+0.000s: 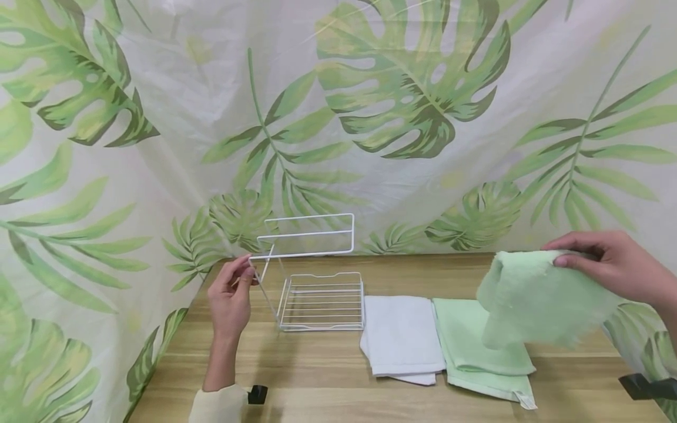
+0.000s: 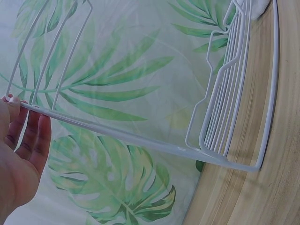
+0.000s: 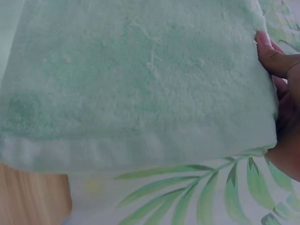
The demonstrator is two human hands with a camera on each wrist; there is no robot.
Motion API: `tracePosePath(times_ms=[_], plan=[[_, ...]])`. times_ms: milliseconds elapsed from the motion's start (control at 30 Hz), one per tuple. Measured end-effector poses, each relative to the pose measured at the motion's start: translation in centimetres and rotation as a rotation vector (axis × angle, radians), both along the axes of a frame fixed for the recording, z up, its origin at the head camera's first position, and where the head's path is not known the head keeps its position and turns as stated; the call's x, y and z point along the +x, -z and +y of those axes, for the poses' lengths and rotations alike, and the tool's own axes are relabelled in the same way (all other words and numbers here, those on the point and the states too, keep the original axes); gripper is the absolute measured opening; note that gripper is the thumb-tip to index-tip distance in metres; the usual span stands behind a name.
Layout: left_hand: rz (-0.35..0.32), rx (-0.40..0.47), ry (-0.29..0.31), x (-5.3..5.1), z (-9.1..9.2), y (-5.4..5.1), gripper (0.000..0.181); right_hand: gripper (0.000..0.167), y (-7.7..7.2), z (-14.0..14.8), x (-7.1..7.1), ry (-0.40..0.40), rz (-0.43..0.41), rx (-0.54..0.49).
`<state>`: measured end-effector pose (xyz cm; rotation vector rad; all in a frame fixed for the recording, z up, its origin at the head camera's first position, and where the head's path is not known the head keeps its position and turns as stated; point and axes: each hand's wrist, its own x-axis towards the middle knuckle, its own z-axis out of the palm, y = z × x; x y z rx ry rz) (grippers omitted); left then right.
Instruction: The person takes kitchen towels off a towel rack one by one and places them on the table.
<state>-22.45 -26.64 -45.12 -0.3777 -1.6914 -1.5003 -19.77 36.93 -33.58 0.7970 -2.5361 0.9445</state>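
My left hand [image 1: 230, 299] pinches the upper left corner of a white wire rack [image 1: 304, 255] between thumb and fingers. The rack has a slatted basket at the bottom and a looped top frame; its base appears to sit on the table. In the left wrist view, the fingers of my left hand [image 2: 28, 145] hold the end of the rack's long side wire [image 2: 117, 133]. Over at the right, my right hand [image 1: 619, 264] grips a folded light green towel [image 1: 539, 305] by its upper edge, held in the air. This fluffy towel [image 3: 136, 84] fills most of the right wrist view.
A folded white towel [image 1: 404, 335] lies on the wooden table [image 1: 317, 376] just right of the rack. Beside it lies another folded green towel [image 1: 476, 346] with a small white tag, partly under the raised one. A leaf-patterned cloth [image 1: 391, 188] hangs behind and around the table.
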Motion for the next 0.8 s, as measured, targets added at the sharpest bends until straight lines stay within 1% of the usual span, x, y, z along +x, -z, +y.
tracePosePath(times_ms=[67, 167, 300, 433, 500, 667, 800], plan=[[0.004, 0.001, 0.004, 0.0, 0.0, 0.0, 0.024, 0.031, 0.4, 0.9, 0.3, 0.003, -0.047, -0.008], [0.008, 0.003, 0.009, 0.0, 0.1, -0.1, 0.023, 0.032, 1.1, 2.0, 0.7, -0.001, -0.078, -0.002], [0.009, 0.006, 0.018, -0.1, 0.1, 0.0, 0.024, 0.036, 2.0, 3.3, 1.1, -0.047, -0.111, 0.005], [0.011, 0.015, 0.038, -0.1, 0.0, 0.0, 0.024, 0.039, 2.9, 4.4, 1.5, -0.09, -0.161, -0.004], [0.011, 0.019, 0.045, -0.1, 0.0, 0.0, 0.025, 0.041, 3.4, 4.9, 1.6, -0.108, -0.171, -0.007], [0.008, 0.017, 0.042, -0.1, 0.0, 0.1, 0.024, 0.048, 4.6, 6.3, 1.8, -0.193, -0.175, -0.021], [0.006, 0.014, 0.037, -0.1, -0.1, 0.1, 0.024, 0.051, 5.6, 7.2, 2.2, -0.231, -0.198, -0.032]])
